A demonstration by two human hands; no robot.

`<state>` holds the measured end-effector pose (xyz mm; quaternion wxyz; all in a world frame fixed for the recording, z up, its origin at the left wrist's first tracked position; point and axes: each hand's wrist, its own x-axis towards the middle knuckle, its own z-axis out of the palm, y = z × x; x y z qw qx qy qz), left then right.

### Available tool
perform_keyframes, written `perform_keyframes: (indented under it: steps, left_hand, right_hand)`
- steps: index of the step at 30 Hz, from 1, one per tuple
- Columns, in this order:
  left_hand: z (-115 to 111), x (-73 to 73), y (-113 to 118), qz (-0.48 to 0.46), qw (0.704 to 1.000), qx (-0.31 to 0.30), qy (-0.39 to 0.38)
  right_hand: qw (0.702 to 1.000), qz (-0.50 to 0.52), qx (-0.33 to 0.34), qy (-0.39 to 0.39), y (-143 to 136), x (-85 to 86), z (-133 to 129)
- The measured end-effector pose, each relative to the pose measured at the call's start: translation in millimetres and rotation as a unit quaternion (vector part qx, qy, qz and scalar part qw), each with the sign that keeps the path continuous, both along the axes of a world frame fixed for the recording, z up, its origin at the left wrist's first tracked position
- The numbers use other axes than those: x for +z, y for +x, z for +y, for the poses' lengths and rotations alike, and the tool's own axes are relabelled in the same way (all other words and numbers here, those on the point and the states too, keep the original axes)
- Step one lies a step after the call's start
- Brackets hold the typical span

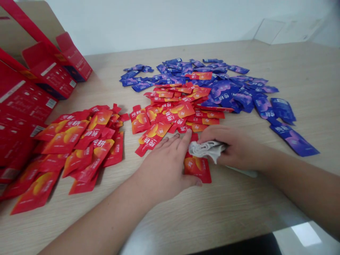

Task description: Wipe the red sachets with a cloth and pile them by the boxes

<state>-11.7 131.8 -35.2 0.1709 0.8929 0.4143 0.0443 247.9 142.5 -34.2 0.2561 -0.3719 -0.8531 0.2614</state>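
Note:
A red and orange sachet (198, 168) lies flat on the wooden table, between my two hands. My left hand (170, 164) rests with its fingers stretched out, the thumb and index finger beside that sachet's left edge. In my right hand (233, 148) is a crumpled grey-white cloth (208, 149), bunched against the upper part of the sachet. Just beyond my fingertips spreads a pile of red sachets (175, 111). Under my right hand shows part of a pale flat object (243, 172), too covered to name.
Behind the red pile lie many blue-purple sachets (223, 90), trailing off to the right. Another heap of red sachets (87, 138) is at the left, near several red cartons (50, 74). A white wall (170, 21) borders the table (300, 85) at the back.

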Motion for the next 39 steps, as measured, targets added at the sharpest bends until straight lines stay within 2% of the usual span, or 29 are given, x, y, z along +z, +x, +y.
perform_keyframes:
  steps: [4, 7, 12, 20, 26, 27, 31, 32, 39]
  left_hand:
    - [0.7, -1.7, 0.7, -0.007, 1.0, -0.008, 0.007]
    - [1.9, -1.2, 1.8, 0.0, 1.0, -0.017, 0.01]
    - [3.7, -0.5, 2.2, 0.012, 1.0, -0.017, 0.01]
    - [3.9, 3.0, 2.4, 0.04, 0.999, -0.02, 0.012]
    - [-16.1, -4.4, 18.4, 0.017, 0.999, 0.034, 0.013]
    - [-19.5, -5.9, 20.3, 0.004, 1.0, 0.023, 0.018]
    - [-27.5, -6.9, 23.1, -0.03, 0.991, -0.126, 0.032]
    - [-28.6, -6.0, 24.0, -0.027, 0.989, -0.14, 0.029]
    - [-31.8, 0.6, 29.3, 0.067, 0.996, -0.001, 0.067]
  right_hand:
    - [0.982, -0.039, 0.14, -0.123, -5.7, 4.9, -10.8]
    - [0.976, -0.071, 0.152, -0.14, -12.2, 4.5, -12.8]
    - [0.985, -0.105, 0.085, -0.108, -18.7, 3.2, -7.9]
    - [0.989, -0.13, -0.059, 0.032, -5.1, -16.9, 19.5]
    - [0.981, -0.088, -0.169, 0.032, 0.3, -21.0, 27.1]
    - [0.98, -0.075, -0.184, 0.031, 0.5, -20.4, 26.5]
    - [0.971, -0.032, -0.237, 0.027, 2.2, -16.5, 23.6]
    - [0.968, -0.027, -0.247, 0.022, 2.7, -15.2, 23.0]
    - [0.965, -0.002, -0.26, 0.009, 5.2, -9.5, 19.7]
